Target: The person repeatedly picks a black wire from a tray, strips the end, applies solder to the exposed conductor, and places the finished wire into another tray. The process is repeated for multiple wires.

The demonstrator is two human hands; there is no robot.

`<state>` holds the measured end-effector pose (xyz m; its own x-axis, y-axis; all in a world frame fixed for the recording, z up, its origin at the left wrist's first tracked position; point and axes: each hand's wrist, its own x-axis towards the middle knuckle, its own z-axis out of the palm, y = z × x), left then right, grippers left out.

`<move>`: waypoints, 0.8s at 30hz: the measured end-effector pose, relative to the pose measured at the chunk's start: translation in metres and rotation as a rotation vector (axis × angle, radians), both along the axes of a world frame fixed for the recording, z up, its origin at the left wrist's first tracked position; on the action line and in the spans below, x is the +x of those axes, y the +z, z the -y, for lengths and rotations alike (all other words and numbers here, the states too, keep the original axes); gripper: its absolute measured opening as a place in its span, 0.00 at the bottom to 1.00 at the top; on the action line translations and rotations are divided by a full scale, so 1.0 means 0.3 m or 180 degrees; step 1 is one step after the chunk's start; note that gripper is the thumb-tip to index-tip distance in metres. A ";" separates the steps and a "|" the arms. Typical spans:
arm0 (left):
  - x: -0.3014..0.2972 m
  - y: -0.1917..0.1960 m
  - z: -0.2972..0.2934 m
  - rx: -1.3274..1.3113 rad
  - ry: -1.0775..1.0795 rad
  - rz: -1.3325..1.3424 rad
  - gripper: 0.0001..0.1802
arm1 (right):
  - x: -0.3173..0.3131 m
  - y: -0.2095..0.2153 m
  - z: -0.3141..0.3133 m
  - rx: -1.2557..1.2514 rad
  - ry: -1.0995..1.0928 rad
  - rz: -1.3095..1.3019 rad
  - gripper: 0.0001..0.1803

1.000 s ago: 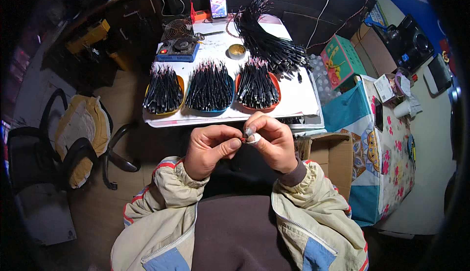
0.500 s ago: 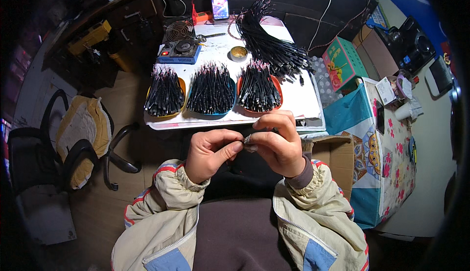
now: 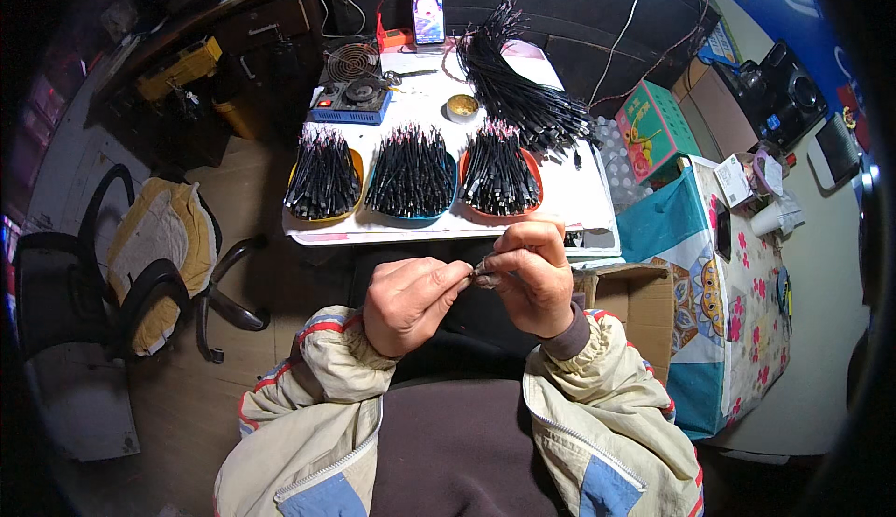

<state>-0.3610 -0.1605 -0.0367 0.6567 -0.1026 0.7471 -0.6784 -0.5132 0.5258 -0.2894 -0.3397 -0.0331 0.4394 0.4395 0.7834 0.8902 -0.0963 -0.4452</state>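
Dark piece (image 3: 475,274) between pinched fingers (image 3: 452,276)

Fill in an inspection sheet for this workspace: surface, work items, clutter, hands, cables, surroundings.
Surface: white table, bearing trays and equipment.
Work items: small piece at the fingers, too small to identify; yellow tray, blue tray and orange tray in a row.
Clutter: round tin, blue-sided device and lit phone behind the trays.
Hands: left hand and right hand close together, both pinching.
Cables: black cables fill all three trays; larger loose bundle behind, toward the right.
Surroundings: chair at left; open cardboard box and flower-patterned cloth at right.
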 end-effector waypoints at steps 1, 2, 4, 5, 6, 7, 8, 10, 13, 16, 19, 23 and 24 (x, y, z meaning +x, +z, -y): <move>0.002 -0.003 -0.002 0.0027 -0.0006 -0.0049 0.13 | 0.000 -0.002 -0.001 0.0029 0.0010 -0.0026 0.15; 0.002 -0.006 -0.002 0.0077 0.0018 0.0026 0.13 | 0.000 -0.005 -0.002 0.0023 -0.0018 -0.0012 0.15; 0.004 -0.011 -0.004 0.0156 0.0068 0.0138 0.13 | 0.001 -0.010 -0.004 0.0060 -0.0049 0.0002 0.15; 0.004 -0.013 -0.005 0.0202 0.0100 0.0157 0.13 | 0.002 -0.012 -0.005 0.0069 -0.0047 -0.0024 0.15; 0.006 -0.013 -0.006 0.0224 0.0134 0.0134 0.13 | 0.004 -0.013 -0.005 0.0084 -0.0039 -0.0066 0.15; 0.008 -0.013 -0.007 0.0246 0.0166 0.0109 0.12 | 0.007 -0.015 -0.006 0.0109 -0.0012 -0.0100 0.15; 0.012 -0.011 -0.008 0.0182 0.0175 0.0040 0.12 | 0.011 -0.016 -0.005 0.0066 -0.0037 -0.0115 0.15; 0.026 0.000 -0.011 0.0058 0.0192 -0.0096 0.11 | 0.026 -0.019 -0.002 -0.0003 -0.0053 -0.0136 0.16; 0.060 0.049 -0.027 -0.0100 0.0315 -0.0477 0.09 | 0.060 -0.034 0.017 0.0256 0.0106 -0.0567 0.19; 0.124 0.128 -0.047 -0.0847 0.0440 -0.0995 0.06 | 0.091 -0.088 0.032 0.0457 0.0172 -0.1285 0.14; 0.273 0.217 -0.133 0.0099 0.0477 -0.0672 0.05 | 0.114 -0.171 0.077 -0.0347 0.0297 -0.1626 0.11; 0.630 0.217 -0.216 0.1392 0.0215 -0.0087 0.05 | 0.123 -0.324 0.072 -0.0686 0.0719 -0.1673 0.11; 0.717 0.190 -0.222 0.1572 0.0186 -0.0053 0.06 | 0.124 -0.359 0.067 -0.0722 0.0820 -0.1687 0.10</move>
<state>-0.1459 -0.0940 0.0203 0.6833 -0.4043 0.6080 -0.6346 -0.7406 0.2207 -0.2524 -0.3598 -0.1407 0.6001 0.7127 0.3632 0.5616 -0.0520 -0.8258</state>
